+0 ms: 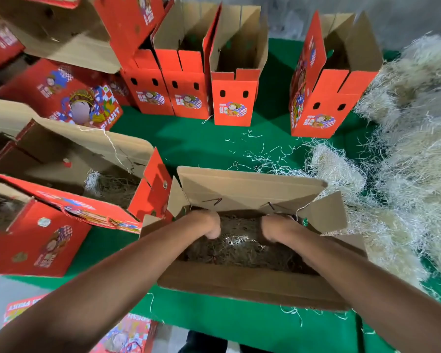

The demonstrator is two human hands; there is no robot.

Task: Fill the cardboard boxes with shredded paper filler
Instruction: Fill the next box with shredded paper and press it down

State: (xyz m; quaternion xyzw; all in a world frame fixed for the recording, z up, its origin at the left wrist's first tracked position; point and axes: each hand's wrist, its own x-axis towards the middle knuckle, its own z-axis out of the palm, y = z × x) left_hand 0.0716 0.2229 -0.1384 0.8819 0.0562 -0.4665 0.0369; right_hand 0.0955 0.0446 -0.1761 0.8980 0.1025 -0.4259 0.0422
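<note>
Head: both hands [236, 226] in box [250, 284] (filler [239, 248])

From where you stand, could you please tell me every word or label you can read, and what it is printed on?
"FRUIT", partly cut off: side of the red box lying at left.
Small labels on the upright red boxes: too small to read.
Upside-down lettering on the flat red carton at the bottom edge: blurred, unreadable.

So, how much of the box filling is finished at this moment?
Done: the open box on the left holds filler. In hand: both hands, left and right, reach into the near box over shredded paper. Left: four upright boxes behind, one seemingly unfilled; the pile remains.
</note>
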